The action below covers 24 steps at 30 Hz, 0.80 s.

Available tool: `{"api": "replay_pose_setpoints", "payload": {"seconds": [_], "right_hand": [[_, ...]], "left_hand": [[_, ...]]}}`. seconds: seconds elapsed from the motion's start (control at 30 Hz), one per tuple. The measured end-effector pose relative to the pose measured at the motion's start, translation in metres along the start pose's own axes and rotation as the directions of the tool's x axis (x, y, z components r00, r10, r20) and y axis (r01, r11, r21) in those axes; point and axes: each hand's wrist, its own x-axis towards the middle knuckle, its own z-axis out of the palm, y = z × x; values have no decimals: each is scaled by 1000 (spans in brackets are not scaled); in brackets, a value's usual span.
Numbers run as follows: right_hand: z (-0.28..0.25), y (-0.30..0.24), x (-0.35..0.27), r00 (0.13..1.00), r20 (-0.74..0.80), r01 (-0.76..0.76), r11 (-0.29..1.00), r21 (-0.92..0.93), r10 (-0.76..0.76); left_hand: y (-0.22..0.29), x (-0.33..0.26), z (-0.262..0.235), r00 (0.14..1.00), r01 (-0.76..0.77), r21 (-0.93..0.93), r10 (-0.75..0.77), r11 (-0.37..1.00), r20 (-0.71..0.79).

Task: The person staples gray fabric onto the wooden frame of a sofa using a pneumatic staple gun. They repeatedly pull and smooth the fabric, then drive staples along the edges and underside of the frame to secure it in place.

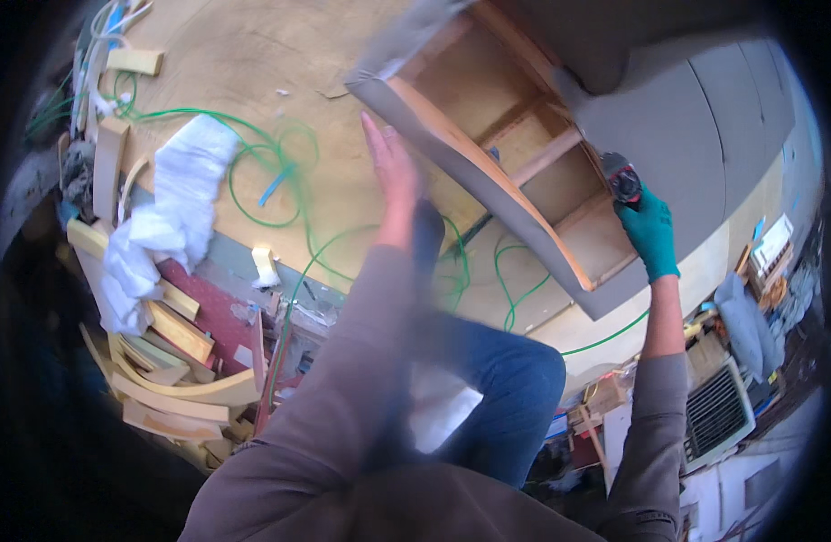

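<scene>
A furniture frame (560, 155) of wood, covered outside in grey fabric, lies tilted with its open underside showing crossbars. My right hand (648, 233), in a green glove, grips a black-and-red staple gun (621, 177) at the right side of the frame; the tool's lower part is hidden by my fingers. Bare and slightly blurred, my left hand (393, 167) is stretched out flat beside the frame's near-left padded edge. Whether it touches the fabric I cannot tell. Grey upholstered panels (695, 135) extend to the right of the frame.
A green air hose (253, 212) loops over the tan work surface (253, 54). White wadding (185, 176) hangs at the left, above piled foam and wood offcuts (185, 393). A foam block (265, 267) lies near the front edge. A vented grey panel (718, 411) stands lower right.
</scene>
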Motion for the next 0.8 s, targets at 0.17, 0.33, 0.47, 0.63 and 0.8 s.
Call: {"api": "replay_pose_setpoints", "payload": {"seconds": [0.17,0.33,0.47,0.63,0.8], "right_hand": [[-25,-39,28,994,105,15,993,-121,-2],[-30,-84,46,930,209,335,929,-155,-301],[-18,-127,72,862,305,477,851,-220,-404],[18,-185,108,624,344,773,618,-142,-702],[45,-230,135,506,455,824,567,-2,-733]], "left_hand": [[8,36,3,977,-192,43,195,980,-83],[12,35,38,958,-232,-139,200,963,-208],[5,29,51,930,-309,-96,280,946,-238],[6,24,54,921,-322,-48,301,945,-249],[11,23,64,879,-356,-63,312,932,-360]]}}
